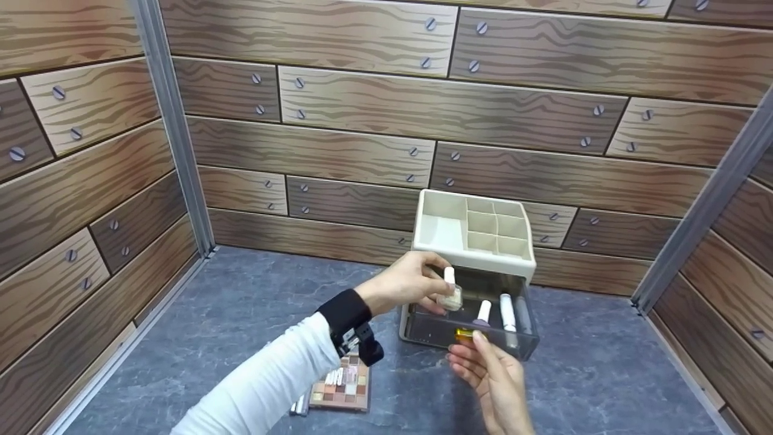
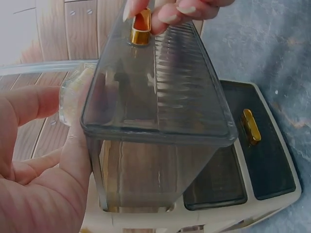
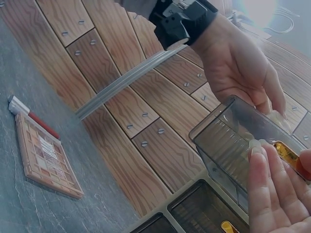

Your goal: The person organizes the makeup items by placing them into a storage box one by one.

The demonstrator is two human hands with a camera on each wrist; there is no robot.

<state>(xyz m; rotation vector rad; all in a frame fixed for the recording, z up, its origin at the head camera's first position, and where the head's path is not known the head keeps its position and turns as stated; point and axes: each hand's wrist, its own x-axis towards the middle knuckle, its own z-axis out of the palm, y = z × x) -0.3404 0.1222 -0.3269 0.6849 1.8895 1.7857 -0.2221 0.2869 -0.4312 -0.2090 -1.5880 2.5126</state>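
Observation:
In the head view my left hand (image 1: 407, 283) pinches a small nail polish bottle (image 1: 453, 298) with a white cap, upright over the pulled-out drawer (image 1: 432, 333). The drawer is smoky and see-through. Inside it lie a purple nail polish bottle (image 1: 481, 322) with a white cap, and a white tube (image 1: 507, 311) along the right side. My right hand (image 1: 498, 377) holds the gold handle (image 1: 464, 333) on the drawer's front between thumb and fingers. From the left wrist, the bottle's glass (image 2: 72, 94) shows beside the drawer's side wall, partly behind my fingers.
The cream organizer (image 1: 474, 260) stands near the back wall, its top split into several compartments. Below the pulled-out drawer are shut drawers (image 2: 272, 170) with gold handles. An eyeshadow palette (image 1: 341, 396) lies on the grey tabletop, with a red-and-white tube (image 3: 39, 121) beside it.

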